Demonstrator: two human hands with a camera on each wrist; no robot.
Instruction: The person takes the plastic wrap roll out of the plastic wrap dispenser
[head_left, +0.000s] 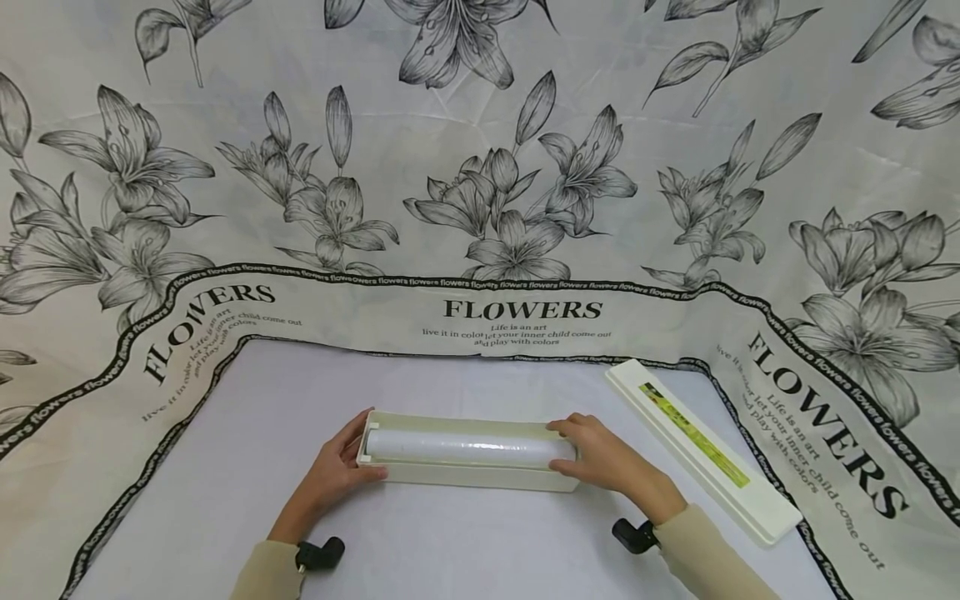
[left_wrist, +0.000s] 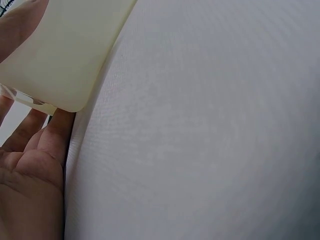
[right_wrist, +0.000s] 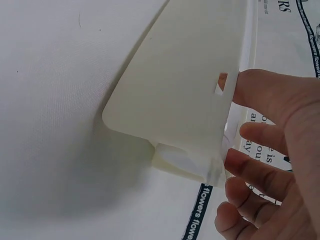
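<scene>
A long cream plastic cling film dispenser box (head_left: 465, 477) lies on the white table with its top off. Inside it sits a roll of cling film (head_left: 465, 447), lengthwise. My left hand (head_left: 347, 454) grips the box's left end, thumb on the front wall and fingers around the end and back. At the other end, my right hand (head_left: 592, 450) spans the roll, thumb at the front and fingers at the back. In the right wrist view, skin shows through a slot in the box wall (right_wrist: 170, 85), so the thumb tip is inside. The roll's right end is mostly hidden.
The long white lid (head_left: 757, 508), with a yellow-green label, lies slanted at the right, partly over the cloth's edge. A flower-printed cloth (head_left: 517, 321) hangs behind and along both sides of the white tabletop (head_left: 465, 550).
</scene>
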